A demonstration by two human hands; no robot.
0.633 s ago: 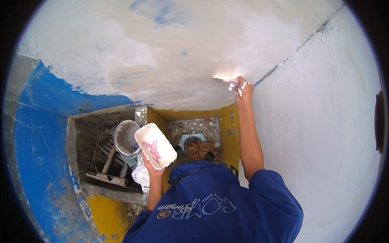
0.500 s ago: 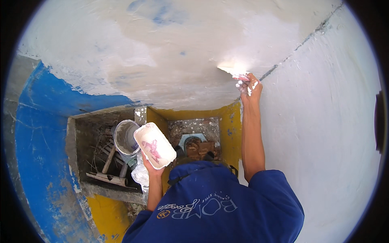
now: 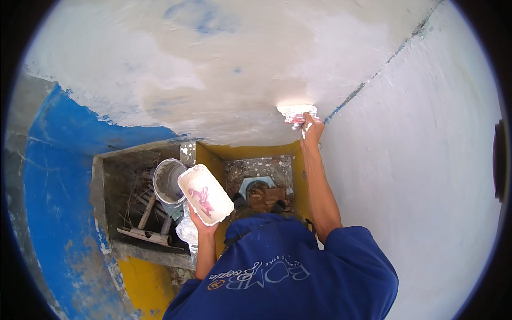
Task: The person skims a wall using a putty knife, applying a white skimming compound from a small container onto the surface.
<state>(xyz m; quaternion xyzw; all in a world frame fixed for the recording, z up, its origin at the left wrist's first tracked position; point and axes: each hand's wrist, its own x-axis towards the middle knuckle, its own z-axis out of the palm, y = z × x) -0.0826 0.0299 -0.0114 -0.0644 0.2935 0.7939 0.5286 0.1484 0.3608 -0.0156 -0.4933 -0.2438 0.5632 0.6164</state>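
Note:
My right hand (image 3: 312, 129), spotted with white paste, is closed on a putty knife (image 3: 297, 113). Its broad blade carries white putty and lies at the wall in front of me (image 3: 234, 90), left of the corner crack. Below and to the left, my left hand (image 3: 204, 224) grips a white rectangular tub (image 3: 207, 194) from underneath. Inside the tub is a thin coat of white putty with a pinkish patch. Most of the left fingers are hidden under the tub.
Beside the tub, a putty-smeared bucket (image 3: 169, 181) stands at a concrete basin (image 3: 101, 184) holding wood pieces (image 3: 146, 213) and debris. A squat toilet (image 3: 256, 184) with broken bricks (image 3: 266, 198) lies by my feet. A white wall (image 3: 410, 160) rises on the right, a blue one (image 3: 58, 160) on the left.
My right hand has come down and left with the putty knife, whose blade now sits lower on the wall and more level. The left hand and tub have barely moved.

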